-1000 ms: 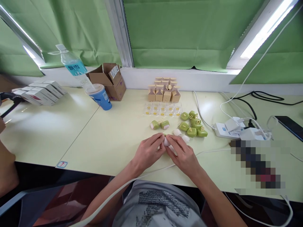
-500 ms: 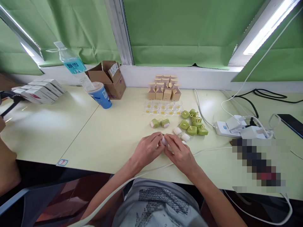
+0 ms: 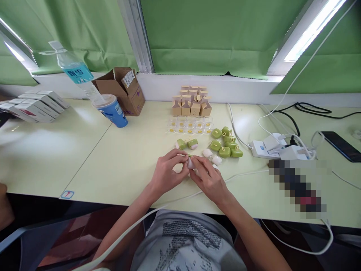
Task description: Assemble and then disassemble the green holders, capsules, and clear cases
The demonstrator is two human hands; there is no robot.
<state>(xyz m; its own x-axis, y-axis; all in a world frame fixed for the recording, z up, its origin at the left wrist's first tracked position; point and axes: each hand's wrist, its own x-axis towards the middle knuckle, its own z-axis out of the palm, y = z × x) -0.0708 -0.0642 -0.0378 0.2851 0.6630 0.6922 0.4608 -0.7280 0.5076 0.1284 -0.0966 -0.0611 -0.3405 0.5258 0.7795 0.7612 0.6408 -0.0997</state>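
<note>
Left hand [image 3: 166, 174] and right hand [image 3: 208, 180] met over the pale green table [image 3: 126, 162], fingertips of both pinched together on a small white rounded plastic piece [image 3: 191, 163]. Glossy green square cases [image 3: 225, 142] lay near, behind the right hand.

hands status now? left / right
Left hand: closed, pinching a small white rounded plastic piece.
Right hand: closed, fingertips gripping the same piece.

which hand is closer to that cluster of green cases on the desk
Right. The right hand lies just below-left of the green cases; the left hand is farther left, beyond the small white piece both hands pinch.
</note>
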